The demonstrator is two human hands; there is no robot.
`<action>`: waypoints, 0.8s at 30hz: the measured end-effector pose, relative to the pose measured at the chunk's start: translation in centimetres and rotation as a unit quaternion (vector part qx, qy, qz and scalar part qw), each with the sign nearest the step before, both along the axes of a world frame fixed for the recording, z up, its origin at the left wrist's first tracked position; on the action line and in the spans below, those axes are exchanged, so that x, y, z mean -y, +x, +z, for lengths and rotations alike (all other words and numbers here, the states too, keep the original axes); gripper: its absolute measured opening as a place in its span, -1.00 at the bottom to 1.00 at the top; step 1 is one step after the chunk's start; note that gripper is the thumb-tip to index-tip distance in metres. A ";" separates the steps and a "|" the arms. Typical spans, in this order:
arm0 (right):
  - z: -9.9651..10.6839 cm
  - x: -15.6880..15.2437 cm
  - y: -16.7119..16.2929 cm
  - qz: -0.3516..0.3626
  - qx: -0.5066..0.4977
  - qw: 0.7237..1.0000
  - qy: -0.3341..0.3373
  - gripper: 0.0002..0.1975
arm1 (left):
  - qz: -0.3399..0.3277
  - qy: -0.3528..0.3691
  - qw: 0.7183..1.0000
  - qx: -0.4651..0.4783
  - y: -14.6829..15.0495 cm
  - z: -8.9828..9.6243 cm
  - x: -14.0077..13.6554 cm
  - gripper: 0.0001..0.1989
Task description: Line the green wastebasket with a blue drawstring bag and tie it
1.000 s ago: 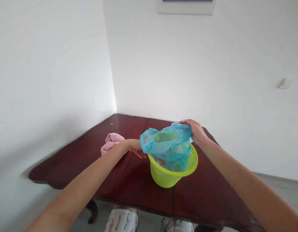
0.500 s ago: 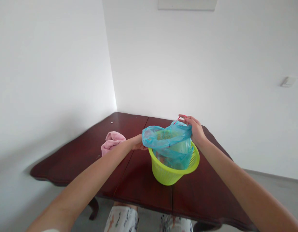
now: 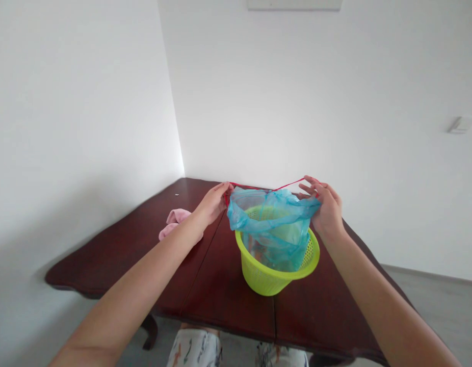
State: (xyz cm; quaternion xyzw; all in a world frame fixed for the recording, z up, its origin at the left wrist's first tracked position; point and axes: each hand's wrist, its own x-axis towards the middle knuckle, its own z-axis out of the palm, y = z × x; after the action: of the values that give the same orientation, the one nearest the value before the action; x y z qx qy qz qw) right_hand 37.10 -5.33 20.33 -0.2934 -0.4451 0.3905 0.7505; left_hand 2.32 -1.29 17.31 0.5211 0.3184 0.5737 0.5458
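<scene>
A thin blue plastic bag (image 3: 274, 250) sits partly inside a yellow-green perforated basket (image 3: 264, 283), its upper part gathered above the rim. Along the bag's top runs a red drawstring (image 3: 255, 188), stretched between both hands. My left hand (image 3: 216, 201) is closed, pinching the drawstring at the bag's left edge. On the other side, my right hand (image 3: 324, 204) has its fingers closed on the drawstring at the bag's right edge, some fingertips spread. What lies at the bottom of the bag is hard to make out.
A crumpled pink cloth (image 3: 178, 218) lies left of the basket, partly behind my left forearm. The dark red wooden table (image 3: 117, 244) meets white walls at its back corner. A tiny white object (image 3: 177, 194) rests far left. A wall switch (image 3: 461, 125) is at the right.
My left hand has risen from beside the basket's rim and now grips the drawstring. My right hand has moved right, and the drawstring is pulled out longer between them.
</scene>
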 end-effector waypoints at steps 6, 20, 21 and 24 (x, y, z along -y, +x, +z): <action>0.1 4.5 2.8 0.109 -0.079 0.991 -0.004 -0.76 | 0.012 0.029 0.990 0.141 -0.9 3.8 4.1 -0.58; 3.3 12.1 -2.5 0.057 0.188 0.967 0.165 -0.39 | 0.007 0.393 0.916 -0.078 6.6 9.9 12.7 -0.59; 3.3 12.4 -2.9 0.066 0.190 0.965 0.169 -0.40 | -0.022 0.381 0.921 -0.074 7.1 10.1 13.0 -0.55; 3.8 13.5 -4.5 0.071 0.183 0.961 0.194 -0.53 | -0.064 0.337 0.934 -0.098 7.9 10.2 14.4 -0.45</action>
State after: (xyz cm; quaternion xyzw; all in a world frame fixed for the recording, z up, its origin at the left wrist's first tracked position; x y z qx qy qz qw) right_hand 32.63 -18.86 24.16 -0.1757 -0.6618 0.2886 0.6692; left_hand 10.18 -15.73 27.54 0.7475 0.1240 0.5571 0.3397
